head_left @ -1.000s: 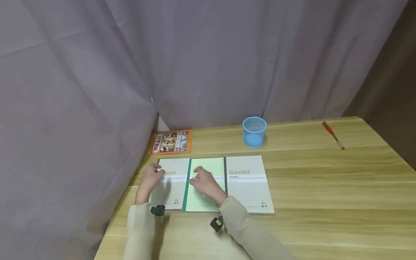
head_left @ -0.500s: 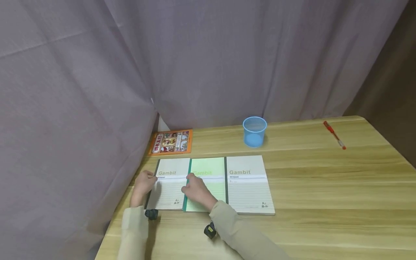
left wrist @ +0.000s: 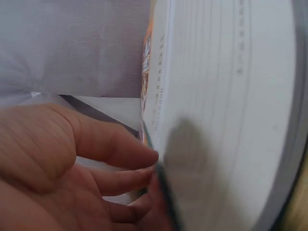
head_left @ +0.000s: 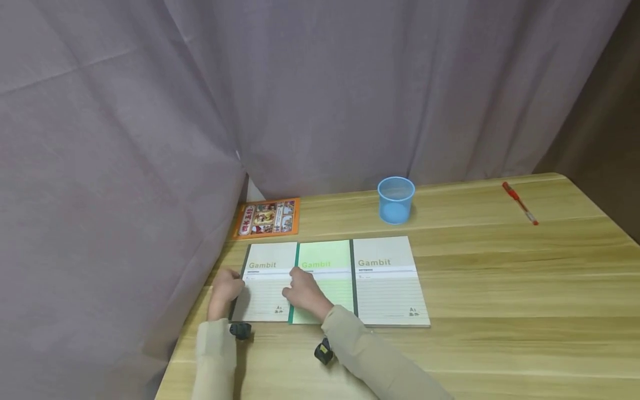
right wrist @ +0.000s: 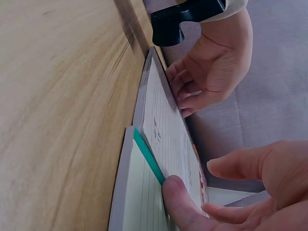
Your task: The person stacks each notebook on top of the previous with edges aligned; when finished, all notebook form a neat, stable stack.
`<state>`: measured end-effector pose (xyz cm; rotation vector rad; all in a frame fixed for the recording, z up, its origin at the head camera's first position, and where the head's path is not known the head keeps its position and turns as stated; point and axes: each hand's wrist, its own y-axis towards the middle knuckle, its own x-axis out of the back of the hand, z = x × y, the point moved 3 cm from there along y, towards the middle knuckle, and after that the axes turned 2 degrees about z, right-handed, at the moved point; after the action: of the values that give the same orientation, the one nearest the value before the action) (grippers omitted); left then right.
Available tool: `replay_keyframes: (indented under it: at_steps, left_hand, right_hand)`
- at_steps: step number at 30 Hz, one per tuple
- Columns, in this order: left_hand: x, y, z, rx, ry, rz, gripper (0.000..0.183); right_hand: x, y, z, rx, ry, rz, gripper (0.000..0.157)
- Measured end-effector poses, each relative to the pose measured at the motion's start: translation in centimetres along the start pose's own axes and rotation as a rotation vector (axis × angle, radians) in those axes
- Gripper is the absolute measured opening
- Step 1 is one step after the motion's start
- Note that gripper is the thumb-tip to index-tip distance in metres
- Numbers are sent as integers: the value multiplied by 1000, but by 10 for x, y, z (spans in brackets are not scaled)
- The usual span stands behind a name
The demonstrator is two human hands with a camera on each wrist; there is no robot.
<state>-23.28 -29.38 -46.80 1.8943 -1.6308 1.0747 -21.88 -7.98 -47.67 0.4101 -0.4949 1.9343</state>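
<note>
Three notebooks lie side by side in the head view: a white notebook [head_left: 265, 303] at left, a green notebook [head_left: 330, 294] in the middle and another white notebook [head_left: 390, 300] at right. At the dark spine of the left notebook is my left hand [head_left: 225, 290]; the left wrist view shows its thumb and fingertips touching that edge. Over the green notebook sits my right hand [head_left: 306, 293]. In the right wrist view its thumb [right wrist: 177, 195] rests on the teal spine, while another finger stands apart from it.
An orange picture-covered booklet [head_left: 267, 218] lies behind the left notebook. Farther back stand a blue cup [head_left: 395, 208] and, to the right, a red pen [head_left: 520, 203] lying down. Grey curtain [head_left: 320, 94] borders the wooden table [head_left: 500, 289] at the back and left.
My left hand has come down from above the left notebook to its spine edge. My right hand has moved left and lower, toward the teal spine. The notebooks look much the same.
</note>
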Motion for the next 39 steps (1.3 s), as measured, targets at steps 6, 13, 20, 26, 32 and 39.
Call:
replay_keyframes:
  at_steps: [6,13,20,26,32,39]
  left_hand:
    - [-1,3,3,76,-99,16,38]
    - [-2,7,5,120,-303,39,22]
    - [-2,4,9,134,-420,93,31]
    - [-1,1,9,142,-513,127,27]
    - [0,-2,7,143,-499,127,41]
    - [2,-10,1,102,-505,140,43]
  right_hand:
    - [0,2,1,-16,14,16,45]
    - [1,7,-4,-57,37,-17,38]
    - [1,9,-8,-120,109,-46,51]
    - [2,12,-16,-137,275,-51,50]
    - [2,11,-21,-134,395,-2,46]
    - [7,5,-20,-134,354,11,43]
